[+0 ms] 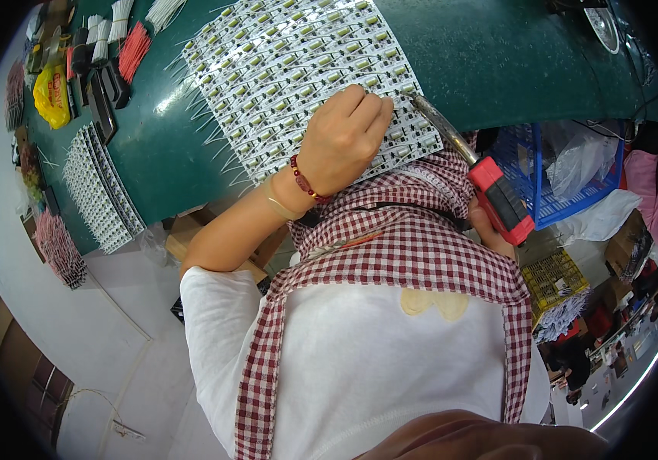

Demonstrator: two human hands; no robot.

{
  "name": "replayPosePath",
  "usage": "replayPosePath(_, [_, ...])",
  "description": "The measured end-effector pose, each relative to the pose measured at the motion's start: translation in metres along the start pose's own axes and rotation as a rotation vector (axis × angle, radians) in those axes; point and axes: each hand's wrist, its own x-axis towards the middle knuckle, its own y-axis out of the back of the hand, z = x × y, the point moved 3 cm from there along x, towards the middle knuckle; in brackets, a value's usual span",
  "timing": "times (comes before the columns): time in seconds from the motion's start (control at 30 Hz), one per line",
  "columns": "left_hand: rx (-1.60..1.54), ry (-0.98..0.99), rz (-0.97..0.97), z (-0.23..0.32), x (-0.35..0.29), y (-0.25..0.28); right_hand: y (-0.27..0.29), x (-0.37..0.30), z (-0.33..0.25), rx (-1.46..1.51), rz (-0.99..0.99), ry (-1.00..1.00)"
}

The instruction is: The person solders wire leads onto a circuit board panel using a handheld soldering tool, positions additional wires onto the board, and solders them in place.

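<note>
A large panel of white circuit boards (267,84) lies at the near edge of the green table, with rows of small yellowish parts and thin white wires sticking out along its left side. My left hand (346,138) rests over the panel's right half, its fingers curled together in a pinch; whatever they hold is hidden beneath them. My right hand (488,228) is wrapped round the red and black handle of a soldering iron (501,199). The iron's metal shaft slants up to the left, its tip at the panel close to my left fingertips.
Another stack of circuit panels (103,192) lies at the table's left edge. Beyond it are a yellow plastic bag (51,96), red wire bundles (135,52) and white wire bundles (120,19). A blue crate (528,172) with clear plastic stands below right, near a yellow basket (555,280).
</note>
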Motion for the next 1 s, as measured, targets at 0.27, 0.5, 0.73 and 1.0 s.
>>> replayPosePath(0.27, [-0.041, 0.000, 0.009, -0.003, -0.003, -0.002, 0.000, -0.015, 0.019, 0.122, -0.035, -0.174])
replayPosePath(0.5, [-0.142, 0.030, 0.065, -0.008, -0.006, -0.005, 0.002, -0.029, 0.026, 0.045, -0.057, -0.155])
replayPosePath(0.73, [-0.118, -0.014, 0.033, -0.004, -0.004, -0.004, 0.001, -0.006, -0.003, -0.047, 0.008, 0.077])
replayPosePath(1.0, [-0.108, -0.019, 0.020, -0.003, -0.003, -0.004, -0.003, -0.011, 0.002, -0.049, 0.063, 0.092])
